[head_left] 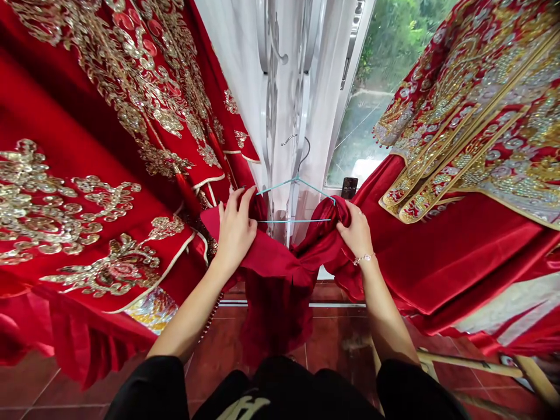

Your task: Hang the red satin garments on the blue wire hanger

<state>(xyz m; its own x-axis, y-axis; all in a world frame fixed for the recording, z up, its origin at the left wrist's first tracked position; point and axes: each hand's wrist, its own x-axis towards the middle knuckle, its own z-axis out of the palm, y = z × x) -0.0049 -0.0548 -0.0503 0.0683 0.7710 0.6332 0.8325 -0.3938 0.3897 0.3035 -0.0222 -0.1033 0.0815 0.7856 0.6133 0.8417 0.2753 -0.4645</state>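
Gripping: From my remote place I count two hands, my left hand [235, 230] and my right hand [356, 233]. They are apart, and each one is closed on the dark red cloth [276, 291].
Held cloth: One piece of soft, shiny fabric, maybe satin. It is bunched in both hands and sags in a heavy fold between them, below the wrists.
Hanger: One thin teal hanger [297, 201] of triangle shape lies between the hands, just beyond the fingers. Its lower bar passes close to both hands, and the cloth covers its end by my right hand. Above it I see a curved hook [304, 150], but I cannot tell the hook's material.
Right wrist: One thin beaded bracelet [364, 258].
Left of left hand: One red robe [87, 204] of velvet-like cloth, with raised gold sequin embroidery in curling shapes and a pale trim.
Right of right hand: One more red robe [481, 146], thickly covered with gold and silver beadwork in long straight bands.
Beyond the hands: One sheer white curtain [289, 87] hangs in soft folds. Beside it is a window [371, 87] with green leaves outside, and one small black object [349, 186] stands near its lower edge.
Under the hands: Red-brown floor tiles [219, 361], smooth, in square shapes.
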